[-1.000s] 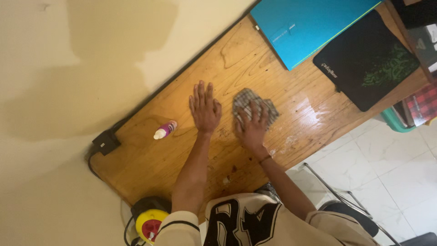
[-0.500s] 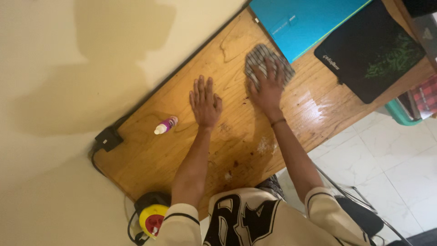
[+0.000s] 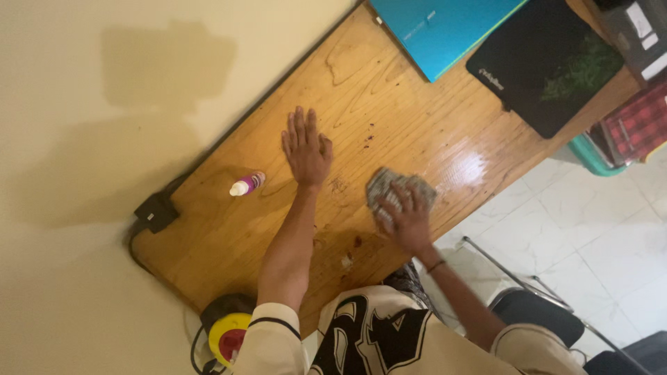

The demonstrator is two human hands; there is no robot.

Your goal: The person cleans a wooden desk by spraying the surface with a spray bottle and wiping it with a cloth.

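Two hands are on the wooden table [image 3: 417,118]. The left hand [image 3: 306,149] lies flat and open on the bare wood, fingers spread, holding nothing. The right hand [image 3: 405,212] presses down on a crumpled grey cloth [image 3: 390,186], fingers splayed over it rather than closed around it. The cloth sits near the table's front edge, on the person's side, with a glossy patch of wood just beyond it. A small bottle with a white cap [image 3: 246,185] lies on its side on the table, just beside the left hand toward the wall. A blue folder [image 3: 445,28] and a black mat [image 3: 542,69] rest at the table's far end, well apart from the cloth. Dark specks mark the wood between the hands. Wiping here likely goes best with even pressure, overlapping strokes along the grain, the braced left palm steadying the body, and the cloth kept clear of the bottle.
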